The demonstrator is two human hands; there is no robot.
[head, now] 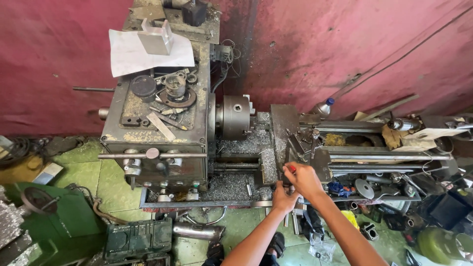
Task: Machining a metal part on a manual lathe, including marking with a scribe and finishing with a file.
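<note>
A metal lathe (197,143) runs across the middle of the frame against a dark red wall (345,44), seen from above. Both hands meet just right of centre, low in the frame, at the front of the lathe's carriage (295,148). The right hand (304,180) lies on top, its fingers curled together round a small red-handled tool (291,168) whose red tip shows at the knuckles; the dark part it bears on is mostly hidden. The left hand (284,198) sits just below and touching the right, fingers closed round something on the carriage's front edge; what it grips cannot be made out.

Left of the hands, the chuck (234,116) faces right, and grey metal shavings (236,184) cover the bed and tray below it. The headstock (157,128), at centre left, carries loose rings, round parts and a flat file on its top. Above it, in the upper left of the frame, a sheet of white paper (148,54) lies under a pale metal block (156,38). A small bottle with a blue cap (322,107) stands against the wall right of the carriage. At lower left, a green tool case (138,240) rests on the green tiled floor (113,187)
</note>
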